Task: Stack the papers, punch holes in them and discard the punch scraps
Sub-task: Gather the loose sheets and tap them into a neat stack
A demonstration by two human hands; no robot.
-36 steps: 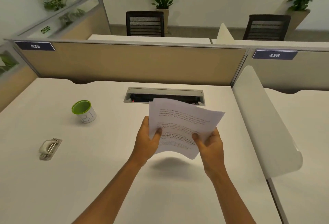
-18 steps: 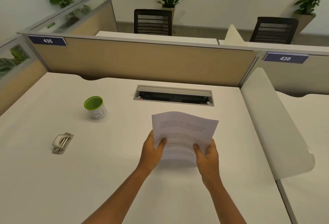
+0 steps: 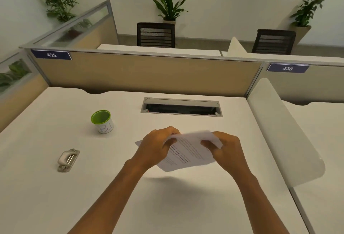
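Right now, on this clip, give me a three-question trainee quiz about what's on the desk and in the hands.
1. True or false: both hands hold the papers above the desk.
2. What lies nearest the left hand? A) hole punch B) green-rimmed cup C) cable tray
3. Fill in: the cup is marked "__".

Key: 1 true; the right hand grips the other edge. 2 B. 3 B1.

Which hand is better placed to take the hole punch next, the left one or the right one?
Left, probably. The hole punch lies on the desk left of the left hand, nothing between them. The right hand would cross over; it can hold the papers.
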